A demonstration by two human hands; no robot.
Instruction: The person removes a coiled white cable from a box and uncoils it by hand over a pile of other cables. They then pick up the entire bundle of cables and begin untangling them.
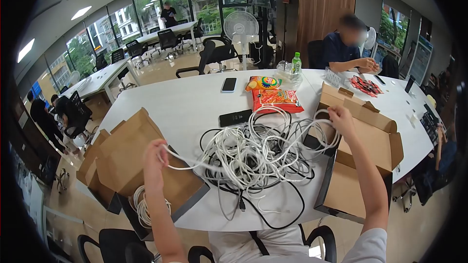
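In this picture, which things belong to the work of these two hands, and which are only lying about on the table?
Apparently in the job:
- tangled cables, with white cable in the left hand and right hand
- left box, holding coiled cable
- right box

Probably just lying about:
- phone
- black flat device
- snack bags
- green bottle

Two boxes (129, 148), two snack bags (277, 101)

Left hand (156, 154), right hand (341, 121), holding cables (237, 155)
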